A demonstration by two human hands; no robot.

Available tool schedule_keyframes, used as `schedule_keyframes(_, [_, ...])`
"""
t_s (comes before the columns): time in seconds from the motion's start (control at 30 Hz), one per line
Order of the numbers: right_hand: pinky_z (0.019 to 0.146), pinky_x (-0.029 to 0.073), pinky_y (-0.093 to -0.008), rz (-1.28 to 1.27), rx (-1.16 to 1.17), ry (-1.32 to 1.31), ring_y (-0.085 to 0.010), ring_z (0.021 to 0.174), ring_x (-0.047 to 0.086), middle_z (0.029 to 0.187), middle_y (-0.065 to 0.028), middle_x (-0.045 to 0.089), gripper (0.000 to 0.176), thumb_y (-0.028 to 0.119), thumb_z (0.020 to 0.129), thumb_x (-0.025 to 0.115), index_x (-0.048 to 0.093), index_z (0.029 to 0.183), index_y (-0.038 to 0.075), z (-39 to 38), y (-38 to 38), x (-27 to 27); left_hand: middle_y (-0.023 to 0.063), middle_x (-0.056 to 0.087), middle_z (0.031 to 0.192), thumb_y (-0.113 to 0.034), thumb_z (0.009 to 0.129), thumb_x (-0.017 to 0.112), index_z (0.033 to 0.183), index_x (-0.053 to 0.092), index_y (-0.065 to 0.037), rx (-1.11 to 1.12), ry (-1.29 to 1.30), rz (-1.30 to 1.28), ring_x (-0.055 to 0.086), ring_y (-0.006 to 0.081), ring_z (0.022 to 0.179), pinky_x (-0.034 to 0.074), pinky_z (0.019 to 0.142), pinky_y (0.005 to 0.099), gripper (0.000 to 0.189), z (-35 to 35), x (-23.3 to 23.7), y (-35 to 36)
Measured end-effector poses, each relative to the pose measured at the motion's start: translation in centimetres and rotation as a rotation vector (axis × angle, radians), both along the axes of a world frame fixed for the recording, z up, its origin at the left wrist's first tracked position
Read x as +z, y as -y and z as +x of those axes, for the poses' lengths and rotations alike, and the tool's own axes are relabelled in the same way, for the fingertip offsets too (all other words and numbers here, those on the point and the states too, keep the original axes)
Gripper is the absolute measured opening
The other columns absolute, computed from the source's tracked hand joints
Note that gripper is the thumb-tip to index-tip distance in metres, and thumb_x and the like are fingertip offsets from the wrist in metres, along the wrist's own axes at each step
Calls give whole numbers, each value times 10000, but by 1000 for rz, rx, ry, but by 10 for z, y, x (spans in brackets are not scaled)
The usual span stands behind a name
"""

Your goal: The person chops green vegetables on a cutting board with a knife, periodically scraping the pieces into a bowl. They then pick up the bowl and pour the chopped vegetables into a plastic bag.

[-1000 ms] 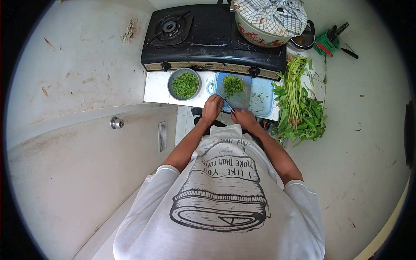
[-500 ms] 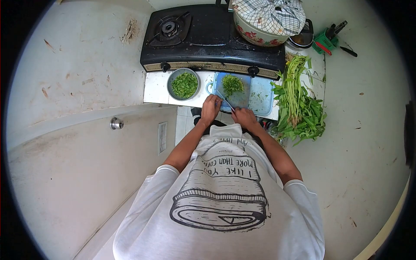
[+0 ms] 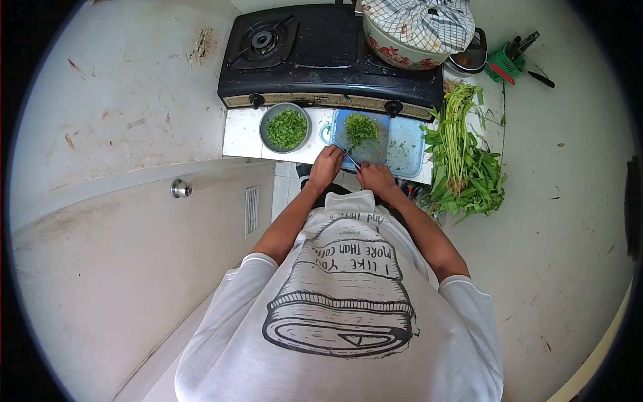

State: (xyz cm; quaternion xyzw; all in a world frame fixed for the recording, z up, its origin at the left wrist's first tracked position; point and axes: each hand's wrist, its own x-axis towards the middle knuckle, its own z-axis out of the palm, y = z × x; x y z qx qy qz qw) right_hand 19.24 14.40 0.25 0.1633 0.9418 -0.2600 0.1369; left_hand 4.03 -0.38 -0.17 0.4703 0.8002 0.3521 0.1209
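A knife (image 3: 348, 157) is in my right hand (image 3: 376, 178), its blade slanting up and left over the blue cutting board (image 3: 378, 149). Closed fingers of my left hand (image 3: 327, 164) rest at the board's lower left edge, beside the blade; what they hold, if anything, is too small to name. Chopped greens (image 3: 361, 128) lie in a pile on the board above the knife, with small bits scattered to the right. Left of the board, a grey bowl (image 3: 307, 137) holds more chopped greens.
Behind the board stands a black gas stove (image 3: 321, 40) with a cloth-covered flowered pot (image 3: 402, 55). Long-stemmed leafy greens (image 3: 469, 151) lie at the right. A green basket (image 3: 507, 63) with utensils is farther right, and a door knob (image 3: 180, 189) sticks out at left.
The view has shifted slightly. Both hands stay at the board's near edge, and the knife blade has moved a little against the left fingers.
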Motion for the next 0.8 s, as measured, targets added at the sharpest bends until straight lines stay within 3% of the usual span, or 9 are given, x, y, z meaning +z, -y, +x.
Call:
schedule_keyframes(0.13, [765, 601, -533, 3, 11, -35, -426, 797, 746, 843, -251, 743, 357, 319, 982, 568, 673, 968, -22, 3, -2, 1, 184, 641, 962, -30, 923, 668, 1026, 693, 5, -32, -36, 25, 639, 386, 948, 535, 844, 465, 111, -1, -4, 4])
schedule_keyframes(0.43, [795, 594, -545, -72, 2, 65, -429, 845, 746, 883, -263, 743, 392, 344, 1000, 553, 687, 1016, -24, 6, -3, 14, 195, 649, 939, -14, 917, 666, 993, 691, 8, 118, 167, 12, 660, 409, 861, 544, 780, 473, 84, 4, 4, -3])
schedule_keyframes(0.8, [784, 594, -548, -17, -16, 0, -425, 824, 748, 861, -260, 741, 388, 345, 1002, 552, 692, 1003, -17, 3, 2, 1, 175, 659, 901, -8, 893, 689, 966, 701, -1, 171, 192, -4, 667, 375, 832, 538, 762, 461, 74, 5, 1, -4])
